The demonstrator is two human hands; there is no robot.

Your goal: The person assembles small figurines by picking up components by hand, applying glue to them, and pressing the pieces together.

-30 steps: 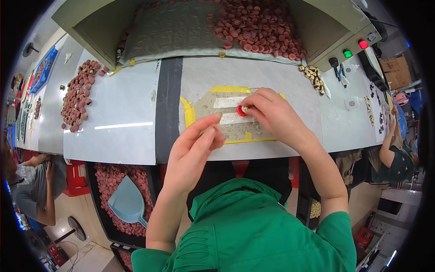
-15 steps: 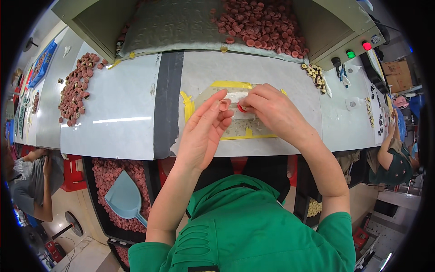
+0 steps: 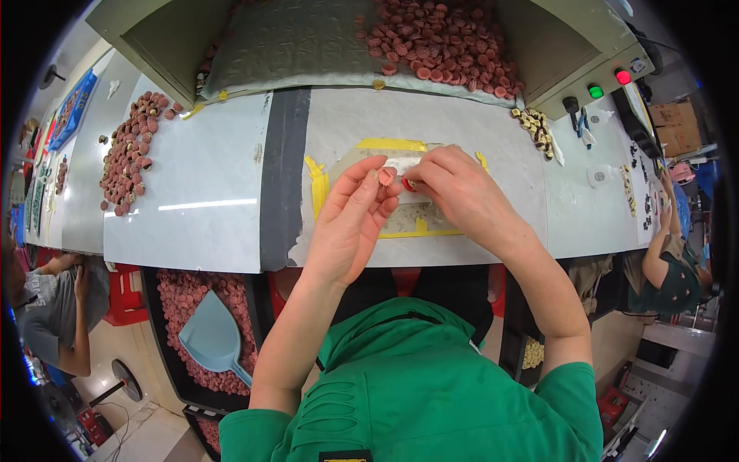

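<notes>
Pink cap [image 3: 387, 176]: small, rounded, with a jagged-looking rim; at the tips of the left fingers, just left of the red ring.
Left hand [image 3: 339, 219]: thumb and fingers clamped on the pink cap; remaining fingers curled beneath.
Red ring [image 3: 408, 185]: round and smooth, partly covered by the right fingertips, apart from the pink cap.
Right hand [image 3: 466, 192]: fingers bunched together at the red ring; cannot tell whether clamped on anything.
Work plate [image 3: 427, 221]: flat, speckled grey, bordered by yellow tape [image 3: 319, 189], beneath both sets of fingers.
Desk [image 3: 185, 173]: smooth, pale and glossy, crossed by a dark grey band [image 3: 285, 177].
Heap under the hood [image 3: 443, 42]: rough pink caps on a wrinkled silvery sheet [image 3: 289, 46].
Left pile [image 3: 132, 150]: bumpy pinkish pieces, loosely scattered.
Scoop [image 3: 210, 335]: light blue, pointed, lying on pink pieces in a black bin [image 3: 175, 377].
</notes>
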